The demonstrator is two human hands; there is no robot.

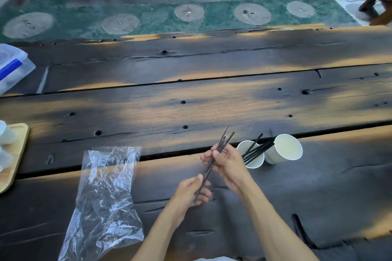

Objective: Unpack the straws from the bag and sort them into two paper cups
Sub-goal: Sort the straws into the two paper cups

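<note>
A small bunch of thin dark straws (220,146) slants up and to the right above the table. My left hand (192,192) grips its lower end, and my right hand (226,162) pinches it higher up. To the right stand two white paper cups. The nearer cup (255,164) holds several black straws (257,149) leaning right over its rim. The farther cup (286,148) shows no straws inside. A clear plastic bag (106,201) lies crumpled and flat on the table to the left of my hands.
The dark plank table (191,99) has gaps and holes. A wooden tray (14,161) with white cups sits at the left edge. A clear plastic box (12,65) with a blue clip stands at the far left. Wooden stools stand beyond the table.
</note>
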